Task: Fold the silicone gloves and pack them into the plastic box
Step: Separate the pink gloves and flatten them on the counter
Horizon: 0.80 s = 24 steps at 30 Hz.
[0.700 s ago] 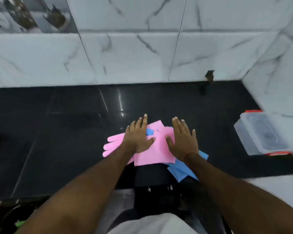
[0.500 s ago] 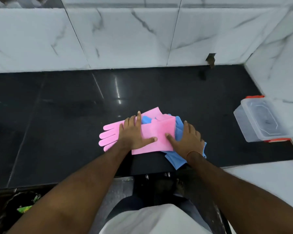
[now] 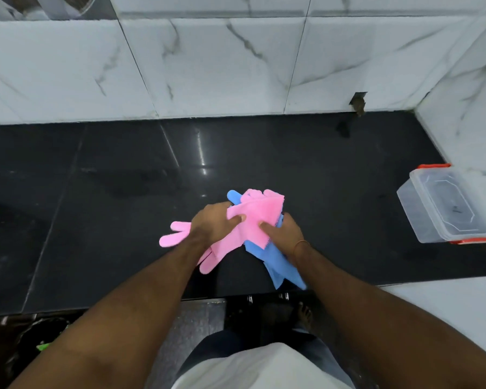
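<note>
Black polished tabletop (image 3: 96,220), backed by white marble-tiled wall (image 3: 208,66). Clear plastic box (image 3: 443,206), red clips, stood far right, well apart from the gloves. Pink gloves (image 3: 253,220) and blue gloves (image 3: 278,259) lay bunched near centre. Left hand (image 3: 213,223) and right hand (image 3: 285,234) each had fingers clamped on the bundle, thumbs pressing the pink top.

A glossy black countertop (image 3: 124,220) meets white marble-veined wall tiles (image 3: 213,66). A small broken notch (image 3: 358,102) shows at the tiles' base, and something green (image 3: 44,346) lies below left.
</note>
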### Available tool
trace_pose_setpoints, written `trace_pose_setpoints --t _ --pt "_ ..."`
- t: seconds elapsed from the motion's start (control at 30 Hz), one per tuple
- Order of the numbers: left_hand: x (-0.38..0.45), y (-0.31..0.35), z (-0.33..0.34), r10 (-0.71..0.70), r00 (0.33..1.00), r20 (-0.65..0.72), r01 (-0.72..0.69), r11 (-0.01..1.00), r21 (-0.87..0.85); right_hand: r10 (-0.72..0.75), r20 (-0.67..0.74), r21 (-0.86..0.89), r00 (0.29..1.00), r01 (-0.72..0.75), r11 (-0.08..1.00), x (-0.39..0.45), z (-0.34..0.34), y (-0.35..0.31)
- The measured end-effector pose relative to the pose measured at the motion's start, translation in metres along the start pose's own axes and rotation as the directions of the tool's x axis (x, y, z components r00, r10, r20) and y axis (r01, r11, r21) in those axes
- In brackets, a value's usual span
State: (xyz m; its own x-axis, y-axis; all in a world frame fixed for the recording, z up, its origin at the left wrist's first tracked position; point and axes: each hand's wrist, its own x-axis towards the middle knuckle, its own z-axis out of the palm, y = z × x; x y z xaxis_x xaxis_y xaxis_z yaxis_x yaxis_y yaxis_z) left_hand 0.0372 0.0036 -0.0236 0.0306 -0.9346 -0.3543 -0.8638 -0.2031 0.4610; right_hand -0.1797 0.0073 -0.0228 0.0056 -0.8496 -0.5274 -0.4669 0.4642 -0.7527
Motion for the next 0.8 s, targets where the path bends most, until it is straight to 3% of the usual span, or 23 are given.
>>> trace_pose_setpoints --t 0.2,0.33,0.43,0.57,0.63,0.7,0.77,0.8 --pt "-0.014 -0.062 -0.044 -0.105 0.986 -0.125 0.122 0.984 0.131 -0.06 0.147 0.248 0.987 0.022 0.968 -0.007 0.073 -0.051" --pt "-0.026 -0.089 -0.075 -0.202 0.963 -0.181 0.246 0.931 0.269 -0.084 0.234 0.238 0.969 0.027 0.971 -0.012 0.11 -0.076" --pt "-0.032 -0.095 -0.091 -0.215 0.958 -0.191 0.275 0.879 0.389 -0.101 0.214 0.16 0.972 0.067 0.985 -0.013 0.112 -0.087" --pt "-0.053 -0.081 -0.112 0.023 0.951 -0.309 0.131 0.874 0.467 -0.188 0.122 -0.18 0.975 0.208 0.961 -0.008 0.092 -0.09" --pt "-0.065 -0.063 -0.116 0.087 0.929 -0.359 0.044 0.939 0.341 -0.282 0.042 -0.275 0.959 0.282 0.919 -0.012 0.076 -0.09" --pt "-0.075 -0.04 -0.112 0.051 0.908 -0.417 -0.002 0.993 0.118 -0.307 0.024 -0.265 0.952 0.302 0.916 -0.021 0.059 -0.091" --pt "-0.075 -0.009 -0.103 -0.052 0.893 -0.446 -0.064 0.968 -0.241 -0.193 0.105 -0.204 0.976 0.211 0.956 -0.032 0.039 -0.09" --pt "-0.072 0.007 -0.097 -0.122 0.893 -0.433 -0.089 0.896 -0.435 -0.1 0.184 -0.131 0.978 0.125 0.983 -0.037 0.029 -0.088"
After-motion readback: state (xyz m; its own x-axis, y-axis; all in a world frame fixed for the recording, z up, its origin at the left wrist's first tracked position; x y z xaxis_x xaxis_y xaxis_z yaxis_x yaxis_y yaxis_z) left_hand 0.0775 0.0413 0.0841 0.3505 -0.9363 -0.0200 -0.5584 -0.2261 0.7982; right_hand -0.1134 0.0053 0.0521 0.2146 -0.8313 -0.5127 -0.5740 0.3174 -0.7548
